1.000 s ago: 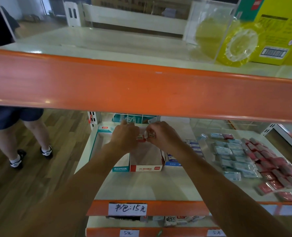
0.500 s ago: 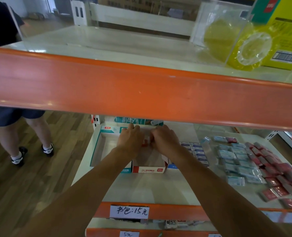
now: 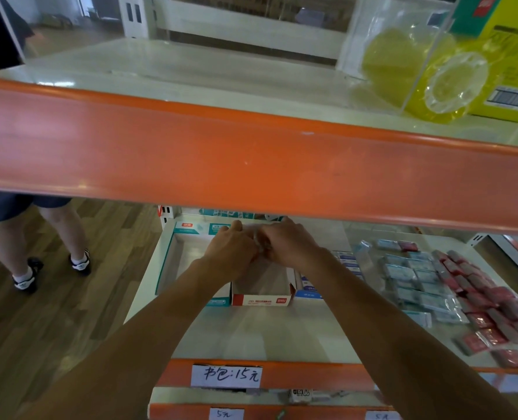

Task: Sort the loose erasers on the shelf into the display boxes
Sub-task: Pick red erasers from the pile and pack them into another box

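Reaching under an orange shelf edge (image 3: 251, 165), the left hand (image 3: 232, 253) and right hand (image 3: 291, 245) meet above the back of a red box (image 3: 260, 300). Their curled fingers pinch a small wrapped thing between them, probably an eraser (image 3: 259, 242), though it is partly hidden. The box floor looks bare. A pile (image 3: 451, 286) of loose blue and red erasers lies well to the right, so most sorting is left.

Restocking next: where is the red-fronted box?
Head view, middle shelf, centre: the red-fronted box sits between a teal box on its left and a blue box on its right.
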The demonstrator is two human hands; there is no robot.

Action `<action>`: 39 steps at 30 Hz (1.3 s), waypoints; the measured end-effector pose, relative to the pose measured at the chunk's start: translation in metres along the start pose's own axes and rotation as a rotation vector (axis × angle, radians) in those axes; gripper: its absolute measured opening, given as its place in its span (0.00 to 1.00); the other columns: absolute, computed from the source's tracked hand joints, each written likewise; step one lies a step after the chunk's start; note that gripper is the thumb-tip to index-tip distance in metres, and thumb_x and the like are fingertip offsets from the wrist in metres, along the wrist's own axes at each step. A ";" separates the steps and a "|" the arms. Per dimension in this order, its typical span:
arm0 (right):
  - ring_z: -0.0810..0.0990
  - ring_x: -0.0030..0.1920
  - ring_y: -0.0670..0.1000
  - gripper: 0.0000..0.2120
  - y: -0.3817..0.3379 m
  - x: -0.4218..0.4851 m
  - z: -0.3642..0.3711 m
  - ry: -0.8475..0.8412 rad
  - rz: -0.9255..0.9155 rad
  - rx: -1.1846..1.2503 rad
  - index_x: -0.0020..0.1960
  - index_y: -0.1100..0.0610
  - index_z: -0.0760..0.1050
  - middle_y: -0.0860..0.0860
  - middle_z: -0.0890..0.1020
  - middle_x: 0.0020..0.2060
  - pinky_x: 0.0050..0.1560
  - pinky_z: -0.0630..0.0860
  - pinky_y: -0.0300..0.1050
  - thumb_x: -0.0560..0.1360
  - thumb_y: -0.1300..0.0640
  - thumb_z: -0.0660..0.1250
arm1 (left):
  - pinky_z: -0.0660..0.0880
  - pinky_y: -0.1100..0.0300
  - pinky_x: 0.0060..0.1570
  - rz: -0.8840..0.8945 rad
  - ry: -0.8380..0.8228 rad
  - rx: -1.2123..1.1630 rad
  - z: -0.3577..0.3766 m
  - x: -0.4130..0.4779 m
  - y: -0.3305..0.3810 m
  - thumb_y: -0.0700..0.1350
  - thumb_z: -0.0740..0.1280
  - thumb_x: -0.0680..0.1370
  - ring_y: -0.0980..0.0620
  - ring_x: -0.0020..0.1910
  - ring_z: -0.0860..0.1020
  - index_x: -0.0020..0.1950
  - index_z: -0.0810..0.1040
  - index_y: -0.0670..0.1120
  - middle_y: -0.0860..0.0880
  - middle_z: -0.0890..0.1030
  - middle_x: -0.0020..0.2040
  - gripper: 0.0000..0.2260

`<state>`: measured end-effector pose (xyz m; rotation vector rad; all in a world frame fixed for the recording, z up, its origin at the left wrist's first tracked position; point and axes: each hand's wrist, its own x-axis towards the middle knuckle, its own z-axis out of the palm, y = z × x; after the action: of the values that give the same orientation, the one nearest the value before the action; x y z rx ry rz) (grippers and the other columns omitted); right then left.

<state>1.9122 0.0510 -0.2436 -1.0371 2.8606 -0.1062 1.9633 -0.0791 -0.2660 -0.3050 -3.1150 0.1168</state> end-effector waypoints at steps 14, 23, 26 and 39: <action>0.75 0.45 0.52 0.06 0.006 0.013 0.016 0.006 0.121 -0.046 0.53 0.57 0.73 0.54 0.77 0.48 0.45 0.70 0.43 0.78 0.58 0.61 | 0.68 0.53 0.64 0.005 0.023 -0.011 0.005 -0.001 -0.002 0.45 0.65 0.79 0.50 0.60 0.69 0.61 0.76 0.49 0.49 0.74 0.62 0.11; 0.78 0.45 0.52 0.08 0.014 0.018 0.022 -0.050 0.191 -0.051 0.54 0.58 0.74 0.53 0.79 0.46 0.51 0.79 0.50 0.77 0.56 0.64 | 0.68 0.53 0.63 0.003 0.017 -0.088 0.006 -0.001 -0.003 0.46 0.64 0.79 0.50 0.62 0.68 0.66 0.72 0.49 0.50 0.72 0.65 0.15; 0.78 0.43 0.52 0.08 0.016 0.020 0.023 -0.032 0.215 -0.048 0.53 0.58 0.75 0.52 0.79 0.44 0.49 0.79 0.50 0.76 0.55 0.65 | 0.68 0.53 0.63 0.007 0.009 -0.075 0.004 -0.003 -0.002 0.46 0.63 0.80 0.49 0.63 0.67 0.67 0.71 0.48 0.49 0.72 0.66 0.16; 0.78 0.45 0.52 0.11 0.019 0.018 0.023 -0.005 0.164 0.057 0.55 0.59 0.77 0.54 0.79 0.50 0.47 0.77 0.46 0.76 0.54 0.64 | 0.68 0.50 0.65 0.020 -0.042 -0.007 -0.003 -0.006 0.002 0.45 0.61 0.81 0.45 0.67 0.66 0.71 0.67 0.48 0.46 0.68 0.69 0.18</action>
<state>1.8887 0.0532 -0.2691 -0.7883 2.9052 -0.1711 1.9699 -0.0780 -0.2635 -0.3388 -3.1552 0.1138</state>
